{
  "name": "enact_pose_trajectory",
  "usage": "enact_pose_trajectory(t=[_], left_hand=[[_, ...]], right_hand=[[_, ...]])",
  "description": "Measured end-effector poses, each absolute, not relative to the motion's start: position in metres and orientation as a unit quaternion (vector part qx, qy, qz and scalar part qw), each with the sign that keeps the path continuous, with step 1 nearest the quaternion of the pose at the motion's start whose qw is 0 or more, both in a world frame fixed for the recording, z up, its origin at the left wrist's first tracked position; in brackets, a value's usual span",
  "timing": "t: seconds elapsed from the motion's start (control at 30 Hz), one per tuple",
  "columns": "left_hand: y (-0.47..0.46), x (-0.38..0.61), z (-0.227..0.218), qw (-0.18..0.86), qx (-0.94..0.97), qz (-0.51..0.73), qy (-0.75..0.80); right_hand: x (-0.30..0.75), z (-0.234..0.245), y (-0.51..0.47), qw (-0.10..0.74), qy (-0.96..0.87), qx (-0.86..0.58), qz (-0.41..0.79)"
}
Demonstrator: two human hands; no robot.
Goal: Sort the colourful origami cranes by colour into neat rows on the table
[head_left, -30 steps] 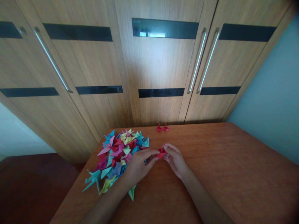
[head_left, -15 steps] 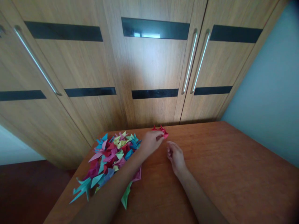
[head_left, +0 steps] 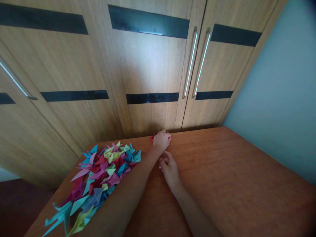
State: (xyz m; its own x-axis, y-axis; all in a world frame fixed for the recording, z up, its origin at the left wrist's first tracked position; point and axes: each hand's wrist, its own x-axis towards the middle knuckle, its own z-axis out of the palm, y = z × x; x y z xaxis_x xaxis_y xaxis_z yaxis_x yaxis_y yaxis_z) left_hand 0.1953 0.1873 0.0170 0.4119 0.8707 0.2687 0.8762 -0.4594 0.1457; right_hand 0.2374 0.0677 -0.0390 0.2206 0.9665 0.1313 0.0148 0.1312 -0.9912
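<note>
My left hand [head_left: 161, 140] reaches to the far edge of the wooden table [head_left: 222, 177] and covers small red folded paper pieces [head_left: 152, 137], of which only tips show on both sides of it. Its fingers curl down over them; whether they grip one is hidden. My right hand [head_left: 169, 168] rests on the table just behind the left hand, fingers loosely curled with nothing visible in them. A heap of many-coloured folded paper pieces [head_left: 98, 174] lies to the left of my left forearm.
Wooden wardrobe doors [head_left: 148, 65] with long metal handles [head_left: 190, 62] stand right behind the table's far edge. A pale blue wall [head_left: 278, 98] is on the right. The table's left edge runs beside the paper heap.
My left hand carried a red folded piece from the middle of the table forward to the red pieces at the far edge. My right hand let go and stayed back. The view shifted right.
</note>
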Motion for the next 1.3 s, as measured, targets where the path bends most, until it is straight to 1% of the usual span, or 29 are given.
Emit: enact_pose_trajectory(t=[0.23,0.57,0.7,0.9,1.07,1.3], left_hand=[[0.195,0.202,0.011,0.015,-0.839,-0.127,-0.528],[0.197,0.2,0.008,0.015,-0.834,-0.121,-0.537],[0.194,0.194,0.009,0.015,-0.832,-0.126,-0.54],[0.191,0.186,0.016,0.007,-0.832,-0.127,-0.539],[0.192,0.194,0.022,-0.001,-0.843,-0.123,-0.524],[0.2,0.208,0.018,-0.009,-0.855,-0.113,-0.506]], right_hand=[[0.237,-0.044,0.07,0.598,-0.455,-0.513,0.415],[0.237,-0.039,0.068,0.585,-0.462,-0.516,0.422],[0.237,-0.037,0.067,0.572,-0.477,-0.524,0.414],[0.237,-0.038,0.067,0.574,-0.474,-0.517,0.422],[0.236,-0.042,0.068,0.569,-0.484,-0.521,0.413],[0.236,-0.04,0.068,0.568,-0.49,-0.512,0.418]])
